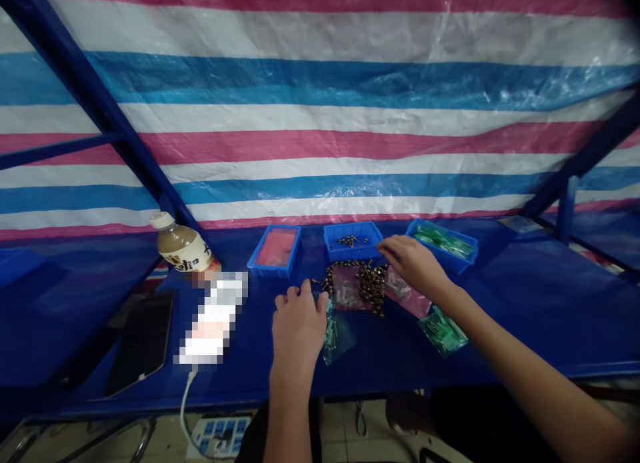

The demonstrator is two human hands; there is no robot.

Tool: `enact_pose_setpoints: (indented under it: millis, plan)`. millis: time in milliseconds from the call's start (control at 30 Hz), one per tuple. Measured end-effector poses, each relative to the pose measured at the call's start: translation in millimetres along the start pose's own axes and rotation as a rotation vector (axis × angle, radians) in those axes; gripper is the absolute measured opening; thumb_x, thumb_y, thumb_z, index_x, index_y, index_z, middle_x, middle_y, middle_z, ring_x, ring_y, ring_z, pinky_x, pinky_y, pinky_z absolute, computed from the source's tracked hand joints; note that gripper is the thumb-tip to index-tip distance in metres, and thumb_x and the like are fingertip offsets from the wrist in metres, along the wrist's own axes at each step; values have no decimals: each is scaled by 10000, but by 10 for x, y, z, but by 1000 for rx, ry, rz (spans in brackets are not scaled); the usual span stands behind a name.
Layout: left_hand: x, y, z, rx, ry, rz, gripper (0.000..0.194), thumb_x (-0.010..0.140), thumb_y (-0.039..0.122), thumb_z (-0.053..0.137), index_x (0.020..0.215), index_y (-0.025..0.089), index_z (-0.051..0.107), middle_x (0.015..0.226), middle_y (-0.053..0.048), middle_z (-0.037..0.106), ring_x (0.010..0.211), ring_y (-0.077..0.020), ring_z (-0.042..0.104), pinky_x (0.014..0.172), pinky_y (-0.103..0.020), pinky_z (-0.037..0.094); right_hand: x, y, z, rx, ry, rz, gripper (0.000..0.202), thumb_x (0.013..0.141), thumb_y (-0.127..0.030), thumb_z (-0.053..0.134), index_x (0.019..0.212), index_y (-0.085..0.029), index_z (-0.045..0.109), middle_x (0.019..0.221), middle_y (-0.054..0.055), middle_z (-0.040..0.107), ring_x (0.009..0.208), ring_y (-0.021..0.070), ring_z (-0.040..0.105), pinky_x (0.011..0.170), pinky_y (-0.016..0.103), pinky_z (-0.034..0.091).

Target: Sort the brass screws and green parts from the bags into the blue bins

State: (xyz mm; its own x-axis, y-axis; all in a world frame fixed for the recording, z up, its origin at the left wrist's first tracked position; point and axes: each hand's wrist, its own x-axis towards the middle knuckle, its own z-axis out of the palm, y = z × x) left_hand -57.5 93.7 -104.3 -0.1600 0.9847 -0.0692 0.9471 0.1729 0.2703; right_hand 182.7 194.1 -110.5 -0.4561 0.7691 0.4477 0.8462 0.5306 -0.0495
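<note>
Right now, both hands are over the counter (390, 370). The left hand (299, 320) lies palm down beside a teal bag (336, 338) of slim pieces, thumb at its upper left edge. Its grip is loose: fingers slightly bent and spread, a gap between thumb and forefinger. Whether the thumb presses on the bag, I cannot tell.

The right hand (410, 260) is over the right end of the middle bin (353, 254), fingers bent and drawn together. That grip looks narrow, but the tips are too unclear to tell whether it has hold of anything.

Between the hands lies a heap of dark brassy screws (373, 291), spread around a pink bag (345, 293) with pale pieces in it. More screws lie inside the middle bin. Another pink bag (417, 304) lies below the right hand, and a green bag (444, 331) nearer the counter's front edge, beside the right forearm.

The left bin (270, 272) holds something flat and pink; the right bin (459, 264) holds green bags. Farther left are a tilted bottle (185, 246), a pixelated object (213, 326) with a white cable (185, 403), and a dark tablet (143, 336). A striped sheet (320, 143) hangs behind.
</note>
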Motion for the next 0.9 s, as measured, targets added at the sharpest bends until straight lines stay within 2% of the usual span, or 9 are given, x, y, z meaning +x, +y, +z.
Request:
enact_pose_setpoints:
  millis: [100,233,400,500,567,667,767,833,900]
  plan:
    - [-9,43,-14,-9,-5,2,534,954,447,330,1368,154,496,1224,-182,603,1098,-371,531,881,-418,419,-97,-40,38,-141,-187,-57,168,922,-155,514,978,-200,665,909,70,670,853,218,611,723,306,428]
    - [-9,62,-3,-27,-14,20,549,948,460,326,1371,155,496,1236,-190,596,1108,-388,522,876,-436,418,-45,-101,116,-286,-309,-100,230,851,-71,571,1019,-202,658,973,98,666,891,227,623,724,302,422]
    - [18,28,24,-70,0,42,546,950,454,331,1365,144,505,1222,-192,606,1123,-376,523,897,-435,405,43,-87,154,-308,-343,-150,221,854,-39,542,993,-177,643,971,98,669,877,220,638,728,300,445]
    - [27,23,17,-88,-4,28,544,950,456,344,1366,146,508,1233,-192,605,1120,-377,531,891,-435,408,21,-36,145,-288,-298,-151,199,852,-24,524,956,-152,635,943,100,667,862,229,634,727,317,455]
    - [28,34,4,-101,4,22,536,948,452,362,1362,147,514,1237,-190,606,1118,-373,535,886,-433,413,-19,-11,117,-199,-214,-107,151,887,-75,512,952,-144,630,929,99,665,872,232,627,738,323,462]
    - [16,84,-30,-165,95,40,507,944,419,398,1330,124,541,1213,-187,625,1100,-361,549,878,-425,421,-111,-43,34,110,-62,21,127,924,-182,520,975,-154,633,897,72,668,825,198,625,730,301,475]
    - [-15,195,-66,-438,188,87,399,951,388,404,1190,165,633,1062,-123,696,974,-285,619,806,-357,450,-235,-184,-76,438,62,183,129,894,-277,587,960,-183,646,837,38,679,726,166,625,674,280,488]
    - [-42,296,-61,-669,183,133,345,955,397,407,1072,213,675,947,-71,722,865,-227,650,733,-304,458,-322,-315,-140,614,103,287,173,870,-354,620,934,-197,651,821,34,689,708,170,631,652,285,499]
    - [-63,402,-15,-815,150,175,323,943,412,442,998,224,698,905,-56,728,829,-209,658,693,-280,457,-402,-437,-180,783,98,345,212,857,-403,633,935,-206,645,831,32,688,703,168,630,640,284,504]
